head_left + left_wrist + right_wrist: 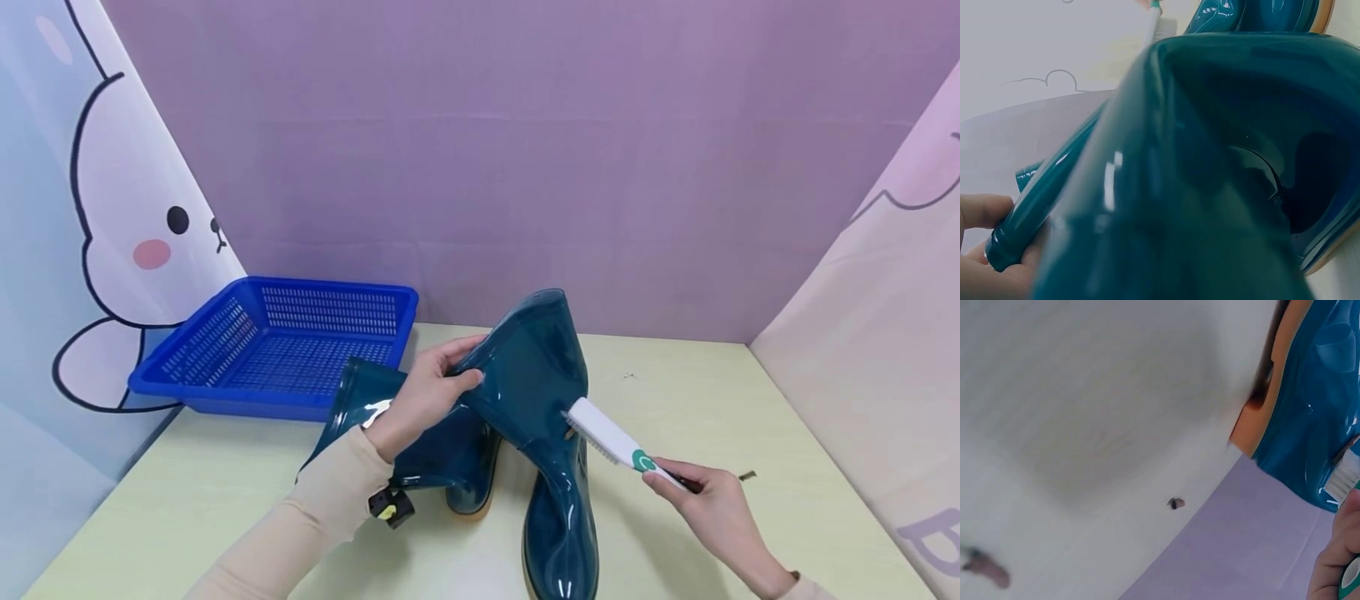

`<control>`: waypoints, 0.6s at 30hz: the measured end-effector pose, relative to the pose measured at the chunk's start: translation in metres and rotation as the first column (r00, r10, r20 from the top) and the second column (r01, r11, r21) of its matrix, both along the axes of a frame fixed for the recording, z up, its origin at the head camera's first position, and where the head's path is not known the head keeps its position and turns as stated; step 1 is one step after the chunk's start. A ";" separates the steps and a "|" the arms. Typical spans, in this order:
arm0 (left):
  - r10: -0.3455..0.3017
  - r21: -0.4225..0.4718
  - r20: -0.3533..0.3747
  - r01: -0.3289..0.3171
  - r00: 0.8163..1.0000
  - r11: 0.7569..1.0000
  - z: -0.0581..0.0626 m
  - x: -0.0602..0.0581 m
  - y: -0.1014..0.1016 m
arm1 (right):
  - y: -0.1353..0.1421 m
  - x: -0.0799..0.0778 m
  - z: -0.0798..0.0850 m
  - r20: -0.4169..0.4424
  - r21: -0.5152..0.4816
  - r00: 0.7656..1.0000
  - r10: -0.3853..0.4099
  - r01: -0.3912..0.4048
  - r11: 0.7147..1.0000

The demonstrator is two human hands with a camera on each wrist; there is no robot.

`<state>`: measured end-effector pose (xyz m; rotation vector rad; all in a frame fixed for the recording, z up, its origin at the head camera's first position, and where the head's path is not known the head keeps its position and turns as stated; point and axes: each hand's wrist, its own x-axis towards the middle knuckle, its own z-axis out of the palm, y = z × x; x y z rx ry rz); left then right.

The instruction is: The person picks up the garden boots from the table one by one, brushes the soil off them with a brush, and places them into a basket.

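Note:
Two glossy dark-green rubber boots stand on the table. My left hand (431, 385) grips the upper shaft edge of the right-hand boot (528, 375), thumb on the near side. That shaft leans; its toe points toward me. The other boot (442, 437) is partly hidden behind my left forearm. In my right hand (712, 504) is a white-headed scrub brush (611, 433) with a green mark, its bristles against the boot's shaft. A small brown smear (570, 433) shows beside the brush head. In the right wrist view the boot's orange sole (1257, 422) rests on the table.
A blue perforated plastic basket (281, 400) stands at the back left of the pale table (675, 392). Small dark bits (1175, 503) lie on the tabletop right of the boots. A purple cloth (525, 167) hangs behind, with printed cloths at both sides.

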<state>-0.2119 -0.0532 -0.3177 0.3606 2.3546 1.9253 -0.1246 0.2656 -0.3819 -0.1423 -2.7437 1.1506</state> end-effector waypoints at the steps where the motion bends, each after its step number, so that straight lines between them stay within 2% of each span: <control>1: 0.002 -0.001 0.002 -0.002 1.000 1.000 0.000 0.000 0.000 | 0.002 0.001 0.000 0.004 0.002 1.000 -0.002 0.002 1.000; 7: 0.001 -0.005 -0.007 -0.001 1.000 1.000 0.002 0.000 0.001 | 0.012 0.008 0.000 0.023 0.026 1.000 0.009 -0.010 1.000; 13: -0.001 -0.004 -0.025 0.001 1.000 1.000 0.001 0.000 0.001 | 0.023 0.014 0.004 0.040 0.098 0.999 0.000 -0.004 0.995; 18: -0.001 -0.006 -0.034 0.001 0.999 1.000 0.001 0.001 0.002 | 0.026 0.015 0.005 -0.004 0.119 1.000 -0.013 0.014 0.993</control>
